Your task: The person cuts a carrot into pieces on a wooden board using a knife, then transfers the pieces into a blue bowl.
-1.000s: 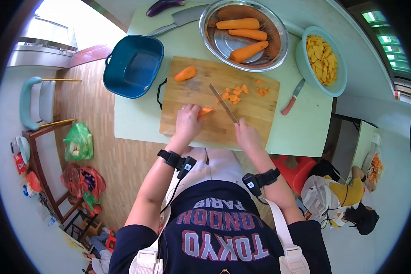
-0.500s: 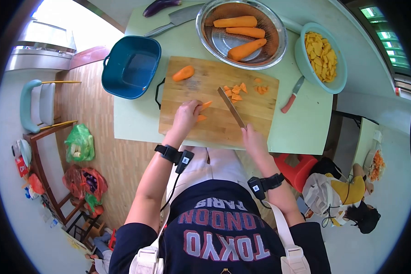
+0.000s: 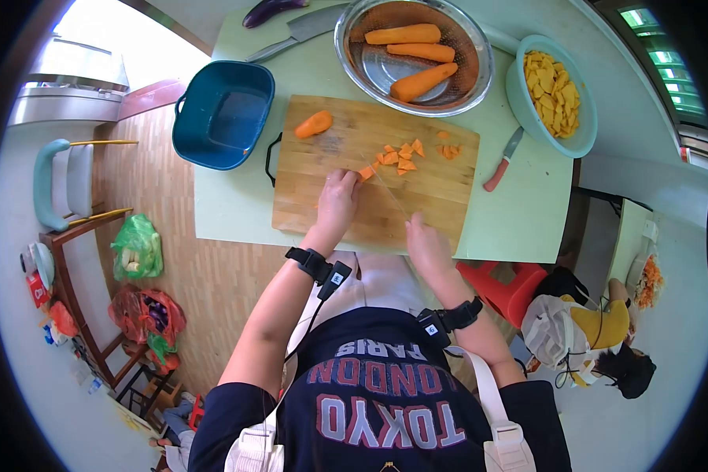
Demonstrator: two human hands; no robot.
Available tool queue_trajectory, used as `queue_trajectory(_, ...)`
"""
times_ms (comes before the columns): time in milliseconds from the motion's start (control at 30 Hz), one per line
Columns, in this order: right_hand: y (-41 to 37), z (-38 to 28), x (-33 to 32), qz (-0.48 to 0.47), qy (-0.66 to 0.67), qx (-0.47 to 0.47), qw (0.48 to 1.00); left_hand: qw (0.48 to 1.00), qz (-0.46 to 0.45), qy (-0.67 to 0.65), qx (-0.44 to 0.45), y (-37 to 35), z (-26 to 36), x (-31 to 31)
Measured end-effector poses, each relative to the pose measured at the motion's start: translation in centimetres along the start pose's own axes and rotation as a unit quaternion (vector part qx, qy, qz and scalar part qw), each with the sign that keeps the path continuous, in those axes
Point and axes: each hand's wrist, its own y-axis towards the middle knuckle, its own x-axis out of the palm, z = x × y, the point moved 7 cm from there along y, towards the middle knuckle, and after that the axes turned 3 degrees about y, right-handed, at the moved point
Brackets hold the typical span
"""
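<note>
Worktop [image 3: 519,220] spans the frame's upper center under a cutting board [image 3: 436,185]; my right hand [image 3: 429,239] grips a knife [image 3: 388,189], my left hand [image 3: 339,194] pinches a carrot piece [image 3: 367,172] just above frame center. Tucked-back fingers, I judge, would make for the safest, cleanest slicing.

— How is the kitchen knife [image 3: 389,191] held?
— Nearly edge-on to the view, with only a thin line of blade shown, slanted over the wooden cutting board [image 3: 440,189].
— And the carrot piece [image 3: 366,172]?
— It is held down on the board near the blade's far end, bright orange, partly covered.
— Where are the carrot chunks [image 3: 406,154] found?
— Loosely scattered just beyond the blade, angular and small.
</note>
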Motion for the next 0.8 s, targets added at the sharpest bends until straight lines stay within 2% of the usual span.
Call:
queue_trajectory(267,0.2,-0.8,-0.4,-0.019,-0.027,0.012,0.999,1.000,0.011,0.018,0.014,0.0,0.8,0.0)
queue_trajectory(533,2.4,-1.0,0.4,-0.040,0.017,0.027,0.999,0.999,-0.038,0.032,-0.005,0.5,0.5,0.5)
queue_trajectory(800,5.5,-0.7,1.4,0.004,0.040,0.028,0.999,1.000,-0.024,0.012,-0.011,0.4,0.2,0.6)
